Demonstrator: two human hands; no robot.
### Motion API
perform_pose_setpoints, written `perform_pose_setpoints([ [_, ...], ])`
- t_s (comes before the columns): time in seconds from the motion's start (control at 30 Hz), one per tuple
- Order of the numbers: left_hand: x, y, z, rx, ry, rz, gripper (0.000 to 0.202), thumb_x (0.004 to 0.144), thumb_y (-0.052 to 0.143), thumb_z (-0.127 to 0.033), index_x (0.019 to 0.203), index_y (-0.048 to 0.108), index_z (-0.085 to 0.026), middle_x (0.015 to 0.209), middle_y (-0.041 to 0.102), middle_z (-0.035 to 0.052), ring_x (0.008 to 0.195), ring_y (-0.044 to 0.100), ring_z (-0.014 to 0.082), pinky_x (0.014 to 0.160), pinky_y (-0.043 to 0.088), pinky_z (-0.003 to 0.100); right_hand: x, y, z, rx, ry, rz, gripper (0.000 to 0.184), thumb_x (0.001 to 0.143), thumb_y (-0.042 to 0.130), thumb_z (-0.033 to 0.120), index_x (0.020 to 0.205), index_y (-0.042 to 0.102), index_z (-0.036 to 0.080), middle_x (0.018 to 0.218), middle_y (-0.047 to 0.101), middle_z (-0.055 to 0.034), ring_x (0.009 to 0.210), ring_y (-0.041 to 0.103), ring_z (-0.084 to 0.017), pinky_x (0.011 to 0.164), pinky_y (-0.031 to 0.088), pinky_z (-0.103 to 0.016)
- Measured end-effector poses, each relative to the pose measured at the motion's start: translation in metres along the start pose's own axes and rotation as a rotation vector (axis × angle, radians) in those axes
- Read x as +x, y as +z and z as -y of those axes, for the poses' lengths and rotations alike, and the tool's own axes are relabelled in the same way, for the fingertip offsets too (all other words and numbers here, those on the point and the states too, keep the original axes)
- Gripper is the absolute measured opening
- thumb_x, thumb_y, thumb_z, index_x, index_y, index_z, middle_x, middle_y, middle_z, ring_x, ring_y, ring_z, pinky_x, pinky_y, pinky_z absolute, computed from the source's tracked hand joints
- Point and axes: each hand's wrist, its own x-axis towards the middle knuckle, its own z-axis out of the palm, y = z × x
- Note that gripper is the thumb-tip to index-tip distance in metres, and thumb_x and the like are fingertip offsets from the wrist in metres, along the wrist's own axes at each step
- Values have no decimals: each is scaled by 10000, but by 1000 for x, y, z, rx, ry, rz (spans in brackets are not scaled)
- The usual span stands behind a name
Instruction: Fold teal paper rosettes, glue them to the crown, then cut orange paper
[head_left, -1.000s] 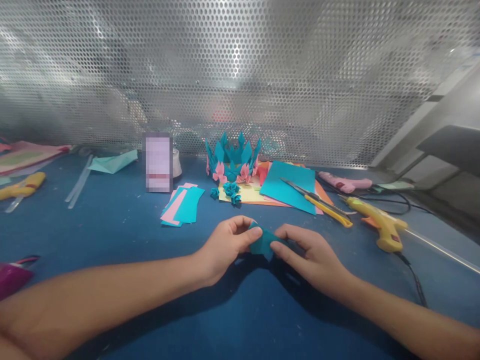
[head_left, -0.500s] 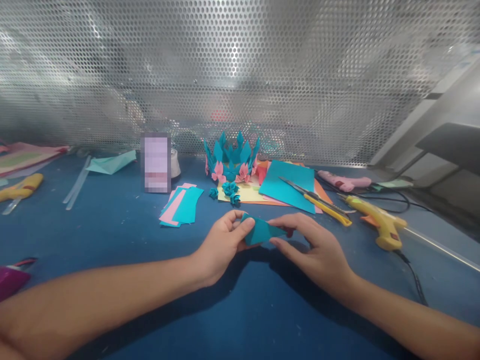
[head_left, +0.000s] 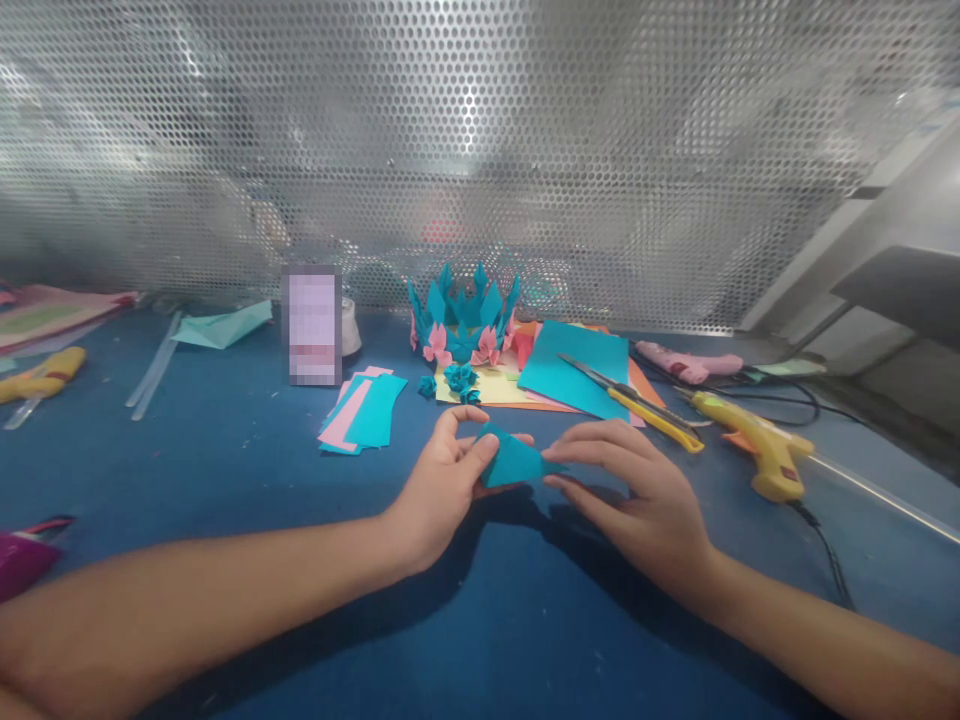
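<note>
My left hand (head_left: 444, 486) pinches a folded piece of teal paper (head_left: 514, 461) between thumb and fingers, above the blue table. The paper narrows to a point on its right side. Around that pointed end my right hand (head_left: 628, 490) has its thumb and fingertips, close to or on the paper; exact contact is hard to make out. Just beyond the hands lie several small teal paper flowers (head_left: 459, 378). A teal paper crown (head_left: 465, 315) with pink paper bows stands behind them.
Teal and pink paper strips (head_left: 375, 410) lie left of centre. Right are teal sheets (head_left: 574, 370) with a yellow box cutter (head_left: 652, 415) on top, a yellow glue gun (head_left: 772, 450) with its cord, and a pink glue gun (head_left: 690, 362). A blurred-out upright phone-like object (head_left: 313, 325) stands behind.
The paper in my hands has turned slightly and its fold looks different. My left index finger has lifted a little, and my right fingers have shifted along the pointed end.
</note>
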Motion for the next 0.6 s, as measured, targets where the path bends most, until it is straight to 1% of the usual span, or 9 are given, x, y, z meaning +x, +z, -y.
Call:
perform_pose_setpoints([
  [0.1,0,-2,2,12,51,32,232,847,569,-275,928,353,-242,863,695,10,773,656,143,754,496,312,0,1,1,38,17,7,129,788,643,177,903,648,235,868,637,-29,821,603,-160,727,506,-296],
  [0.2,0,-3,3,82,59,84,108,870,516,-280,833,453,-201,973,680,45,864,638,150,766,490,289,0,2,1,82,4,21,142,794,619,134,884,651,239,869,620,-27,825,602,-152,727,507,-289],
  [0.27,0,-3,4,147,55,107,136,881,484,-269,803,540,-173,1061,655,65,940,611,160,796,483,285,0,3,1,116,-16,43,145,803,600,124,868,652,243,865,610,-26,821,601,-147,720,508,-284],
  [0.37,-1,-4,4,256,70,77,138,854,510,-212,899,633,-167,1068,655,59,954,592,163,844,460,295,0,4,1,143,22,47,90,793,617,154,830,639,233,852,605,-27,813,602,-154,715,510,-292],
  [0.47,-1,-5,2,334,88,56,185,833,525,-183,949,669,-164,1032,674,56,950,590,169,876,436,303,-1,4,0,132,85,54,50,762,656,193,789,633,228,850,606,-26,808,603,-165,722,508,-308],
  [0.6,-2,-5,0,362,80,53,206,827,529,-189,957,686,-165,997,688,54,927,601,176,861,436,302,-1,4,-3,108,64,77,24,765,662,224,785,665,237,845,605,-26,799,598,-165,703,505,-306],
])
